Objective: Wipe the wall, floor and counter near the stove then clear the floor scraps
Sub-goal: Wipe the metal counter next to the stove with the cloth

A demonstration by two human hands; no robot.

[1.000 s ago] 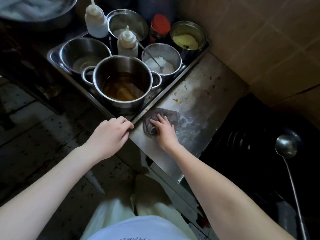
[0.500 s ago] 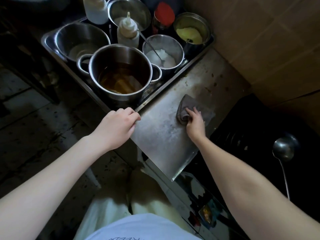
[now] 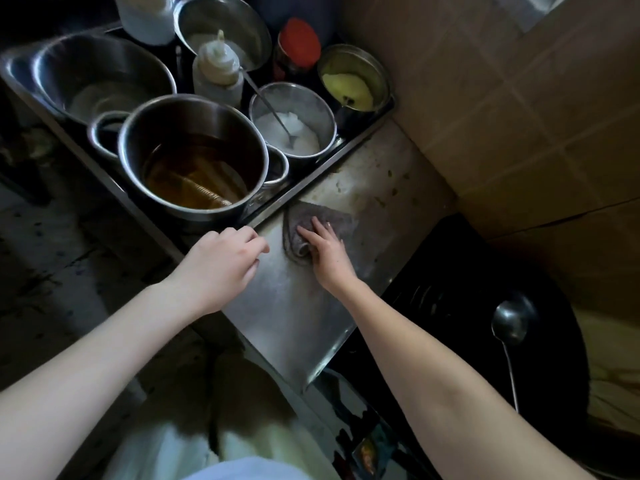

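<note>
A grey cloth lies crumpled on the steel counter, right beside the tray's edge. My right hand presses down on the cloth with its fingers spread flat. My left hand rests at the counter's left corner, fingers loosely curled and holding nothing. Brown stains mark the counter behind the cloth, toward the tan tiled wall. The dark, spotted floor lies at the left.
A steel tray left of the counter holds a pot of brown oil, bowls, squeeze bottles and a red-lidded jar. The black stove is at the right, with a ladle lying over it.
My right hand has swept the cloth from the counter's right side back to the left, next to the tray. My left hand stays at the counter's corner.
</note>
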